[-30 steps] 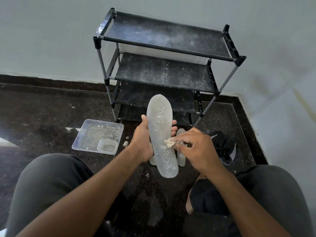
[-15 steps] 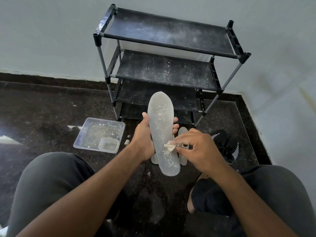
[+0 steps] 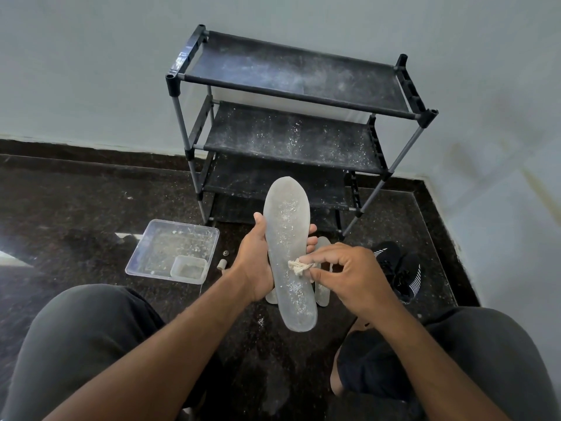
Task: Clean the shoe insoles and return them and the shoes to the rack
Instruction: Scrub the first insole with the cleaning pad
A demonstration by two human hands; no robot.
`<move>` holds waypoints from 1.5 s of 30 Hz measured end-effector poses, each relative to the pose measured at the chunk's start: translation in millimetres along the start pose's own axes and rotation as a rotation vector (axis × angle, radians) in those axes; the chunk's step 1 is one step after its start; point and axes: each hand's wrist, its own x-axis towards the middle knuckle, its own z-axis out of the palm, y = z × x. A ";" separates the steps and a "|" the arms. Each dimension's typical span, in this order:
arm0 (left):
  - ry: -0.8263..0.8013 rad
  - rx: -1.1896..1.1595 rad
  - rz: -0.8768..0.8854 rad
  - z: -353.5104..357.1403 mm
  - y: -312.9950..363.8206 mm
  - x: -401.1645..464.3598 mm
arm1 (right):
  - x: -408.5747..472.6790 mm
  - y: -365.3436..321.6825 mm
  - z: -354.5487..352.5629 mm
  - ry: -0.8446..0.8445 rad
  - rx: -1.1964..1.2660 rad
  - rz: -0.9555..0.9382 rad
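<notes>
Cleaning step underway: insole (image 3: 287,250) was clasped by left hand (image 3: 253,262); cloth scrap (image 3: 297,266) was pinched by right hand (image 3: 349,275), pressed mid-insole. Wiping toward 6 o'clock heel judged next.

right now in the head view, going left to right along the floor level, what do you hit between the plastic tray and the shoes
clear plastic tray → small cylindrical piece on the floor → left hand → held insole → cloth wad → right hand → black shoes
</notes>
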 end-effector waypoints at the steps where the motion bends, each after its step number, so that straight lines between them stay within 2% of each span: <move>1: -0.012 0.013 -0.012 -0.3 -0.6 0.3 | 0.6 0.6 0.4 0.023 0.013 0.004; 3: -0.010 0.052 -0.022 1.9 -2.7 -0.5 | 3.5 0.8 2.3 0.089 -0.017 -0.019; 5: -0.012 0.089 -0.029 5.6 -5.9 -3.0 | 7.4 0.6 5.1 0.124 -0.153 -0.115; 9: -0.011 0.125 -0.029 8.7 -7.6 -7.1 | 10.3 1.5 9.7 0.086 -0.396 -0.297; 13: -0.011 0.127 -0.027 9.9 -5.9 -10.2 | 10.4 4.6 15.3 0.074 -0.472 -0.350; 17: -0.013 0.083 -0.050 11.8 -2.8 -10.5 | 7.1 5.7 19.3 -0.002 -0.441 -0.340; 20: -0.012 0.033 -0.060 9.3 -3.2 -7.2 | 1.7 4.1 16.1 -0.059 -0.317 -0.278; 23: -0.012 0.042 -0.062 7.9 -5.4 -5.9 | 0.8 -0.7 9.4 0.035 -0.238 -0.219; 25: 0.012 0.091 -0.040 8.5 -6.2 -6.0 | 5.9 -2.1 8.0 0.098 -0.278 -0.202; 29: 0.025 0.133 -0.023 9.5 -6.3 -6.8 | 14.2 1.1 12.9 0.070 -0.380 -0.234; 42: 0.005 0.122 -0.038 7.0 -7.6 -5.2 | 11.9 1.6 17.9 0.109 -0.390 -0.238; 45: -0.004 0.093 -0.050 8.0 -6.8 -5.3 | 11.4 -4.1 28.7 0.066 -0.375 -0.267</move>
